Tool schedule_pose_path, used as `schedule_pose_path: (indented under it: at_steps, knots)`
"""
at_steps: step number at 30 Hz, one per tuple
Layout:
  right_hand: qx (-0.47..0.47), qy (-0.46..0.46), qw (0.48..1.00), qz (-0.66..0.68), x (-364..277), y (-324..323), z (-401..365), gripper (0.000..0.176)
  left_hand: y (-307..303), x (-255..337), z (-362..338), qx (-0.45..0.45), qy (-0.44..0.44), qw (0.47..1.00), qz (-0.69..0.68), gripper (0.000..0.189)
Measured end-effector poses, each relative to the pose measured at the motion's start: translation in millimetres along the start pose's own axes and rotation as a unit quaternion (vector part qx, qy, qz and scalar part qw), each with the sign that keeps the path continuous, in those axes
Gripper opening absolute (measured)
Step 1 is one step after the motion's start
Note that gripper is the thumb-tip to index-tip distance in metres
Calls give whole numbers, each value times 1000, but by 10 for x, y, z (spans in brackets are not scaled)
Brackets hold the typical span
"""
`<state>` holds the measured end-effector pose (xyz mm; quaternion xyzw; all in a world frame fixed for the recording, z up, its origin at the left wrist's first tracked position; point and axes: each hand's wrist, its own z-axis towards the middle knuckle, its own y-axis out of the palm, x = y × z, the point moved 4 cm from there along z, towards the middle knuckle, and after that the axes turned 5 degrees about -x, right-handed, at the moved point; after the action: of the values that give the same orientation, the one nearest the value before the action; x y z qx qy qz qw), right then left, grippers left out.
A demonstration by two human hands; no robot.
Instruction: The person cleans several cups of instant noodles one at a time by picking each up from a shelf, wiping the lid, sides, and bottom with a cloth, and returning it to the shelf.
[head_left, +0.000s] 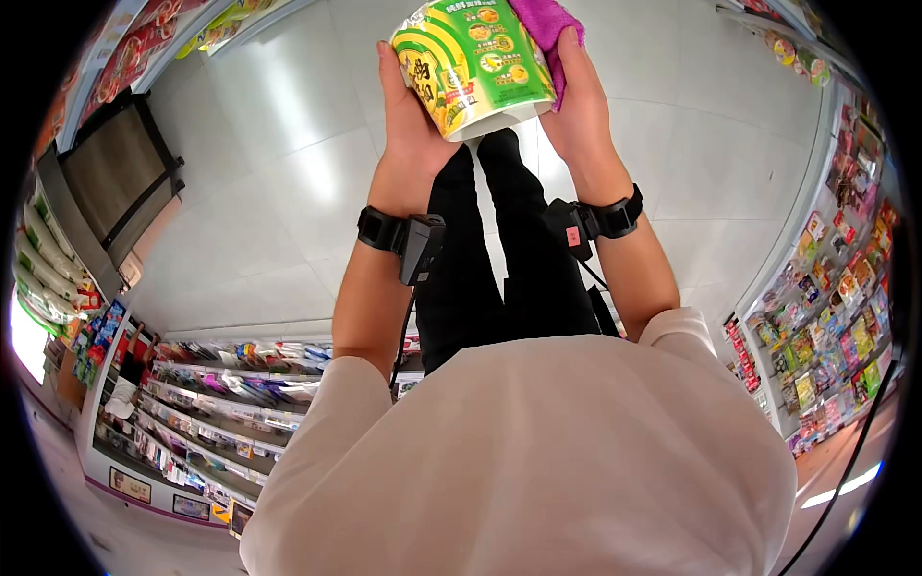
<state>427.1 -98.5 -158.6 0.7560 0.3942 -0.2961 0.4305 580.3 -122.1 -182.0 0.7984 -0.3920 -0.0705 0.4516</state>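
Observation:
A green and yellow instant noodle cup [480,62] with printed food pictures is held up between my two hands at the top of the view. It tilts, and its pale base [497,121] faces toward me. My left hand [411,120] grips its left side, thumb along the wall. On the other side, my right hand [579,108] holds a purple cloth [545,24] against the cup. Part of that cloth and the cup's far end are cut off by the frame. Most fingers of both hands are hidden behind the cup and cloth.
Shelves of packaged goods [845,307] line the right side, and tiered shelves [221,403] stand behind me at lower left. A dark-panelled stand [115,173] is at the left. Pale floor tiles [279,163] lie below. Black devices are strapped to both wrists [420,248].

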Motion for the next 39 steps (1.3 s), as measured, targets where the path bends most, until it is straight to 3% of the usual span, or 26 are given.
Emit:
schedule_pose_path:
  at_steps: [1, 2, 4, 7, 8, 9, 11, 13, 15, 17, 19, 20, 21, 23, 25, 27, 29, 30, 32, 35, 36, 37, 39]
  knots:
    - [11, 9, 996, 89, 21, -17, 19, 56, 10, -18, 19, -2, -3, 1000, 2, 70]
    - [13, 7, 996, 90, 3, -43, 19, 56, -13, -8, 30, 22, 8, 997, 75, 68]
    - [-19, -83, 992, -92, -178, -39, -4, 56, 13, 23, 19, 76, 5, 979, 188, 64]
    - [-47, -168, 966, -193, -331, 180, -58, 58, -20, 29, -10, 30, 69, 974, 215, 70]
    - [-86, -164, 935, -301, -309, 131, -76, 56, -7, 2, -36, 7, 98, 966, 238, 71]
    - [-67, -278, 856, -430, -299, 178, -74, 45, 16, -23, -54, -3, 102, 965, 240, 71]
    - [-107, -308, 805, -495, -357, 326, -148, 44, 63, -52, -137, 12, 112, 966, 231, 67]
    - [-121, -324, 797, -495, -375, 401, -192, 44, 7, -62, -160, -17, 110, 973, 200, 61]
    - [-128, -283, 827, -469, -350, 409, -218, 44, -101, -90, -189, -29, 87, 990, 106, 57]
    - [-128, -283, 820, -480, -331, 411, -252, 49, -151, -105, -259, -17, 73, 992, 101, 56]
    - [-86, -176, 958, -211, -276, 348, -256, 53, -159, -139, -323, -26, 64, 992, 107, 65]
    - [-79, -156, 977, -118, -205, 332, -241, 56, -184, -144, -333, -57, 60, 993, 79, 71]
    - [-82, -155, 977, -118, -163, 307, -248, 56, -228, -138, -333, -56, 62, 993, 79, 71]
    - [-57, 35, 996, 65, 20, 189, -252, 57, -277, -150, -325, -91, 55, 994, 28, 77]
    - [-35, 19, 998, 55, -5, 181, -267, 58, -179, -105, -328, -78, 52, 995, 27, 72]
    - [-13, 2, 999, 42, -48, 179, -255, 58, -124, -33, -309, -30, 54, 981, 185, 65]
    - [-29, -196, 964, -175, -252, 256, -235, 56, -103, 76, -321, -1, 93, 965, 246, 60]
    - [-46, -241, 926, -287, -321, 300, -233, 54, -13, 157, -387, -17, 122, 958, 260, 66]
    - [-77, -277, 887, -362, -349, 471, -292, 54, -14, 263, -456, -26, 163, 929, 331, 91]
    - [-118, -302, 849, -416, -325, 603, -349, 55, -76, 261, -473, -54, 158, 962, 216, 103]
    - [-141, -310, 828, -445, -310, 635, -351, 56, -120, 247, -471, -13, 131, 967, 219, 95]
    - [-140, -313, 829, -441, -309, 651, -361, 56, -128, 260, -476, -13, 132, 966, 224, 95]
    - [-110, -169, 960, -193, -234, 578, -308, 61, -82, 177, -461, -18, 48, 998, 43, 91]
